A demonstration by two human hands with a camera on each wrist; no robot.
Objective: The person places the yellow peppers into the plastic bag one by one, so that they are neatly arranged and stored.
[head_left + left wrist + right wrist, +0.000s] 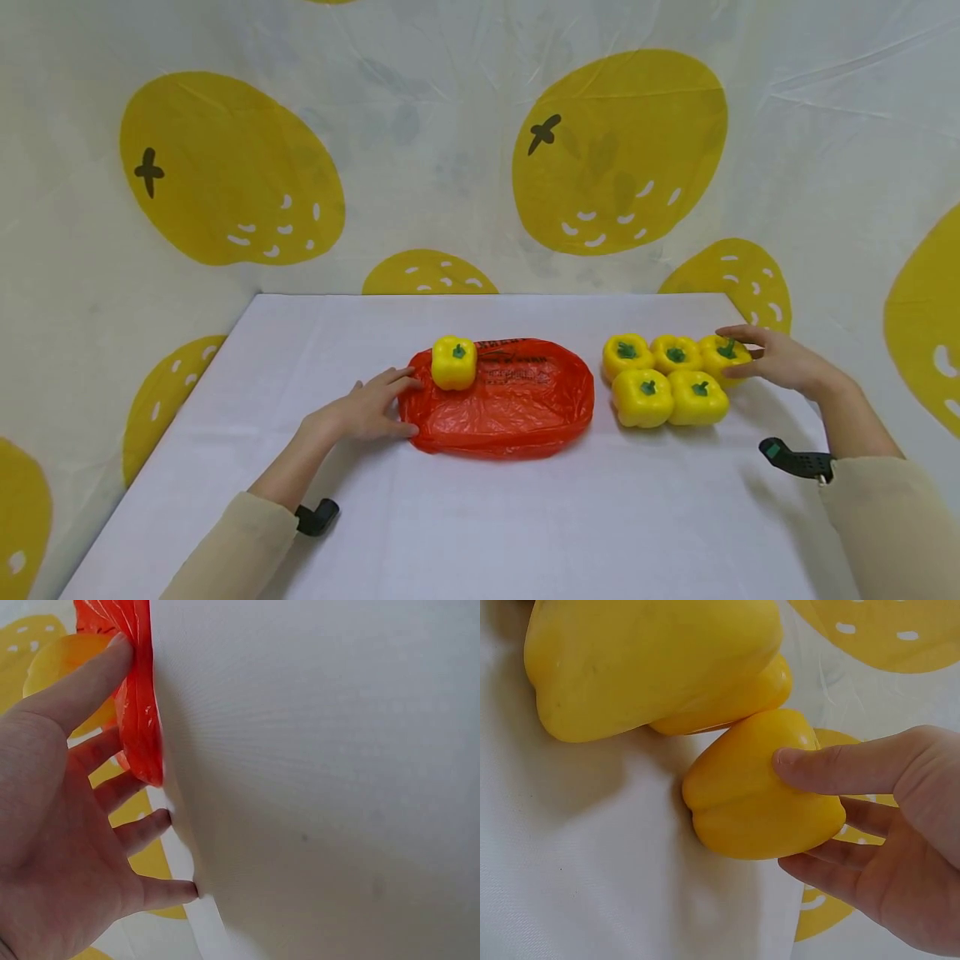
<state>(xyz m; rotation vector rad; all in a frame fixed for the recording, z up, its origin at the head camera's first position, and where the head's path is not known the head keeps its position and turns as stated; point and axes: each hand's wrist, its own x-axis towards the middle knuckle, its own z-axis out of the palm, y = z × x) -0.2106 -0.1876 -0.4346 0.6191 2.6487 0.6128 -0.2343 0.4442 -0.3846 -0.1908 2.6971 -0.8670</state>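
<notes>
A red plastic bag (510, 417) with dark print lies flat on the white table. One yellow bell pepper (453, 363) with a green stem sits on its left part. My left hand (367, 408) is at the bag's left edge, fingers spread, with thumb and fingertips touching the plastic (141, 742) or the table beside it. To the right of the bag, several more yellow bell peppers (643, 398) stand in two rows. My right hand (791, 362) grips the far-right pepper of the back row (757, 791), thumb on its near side and fingers partly hidden behind it.
The white table (487, 525) has its far edge just behind the bag and peppers. A pale cloth (427, 150) printed with big yellow fruit hangs behind and at the sides. Each wrist wears a black strap-like device (798, 461).
</notes>
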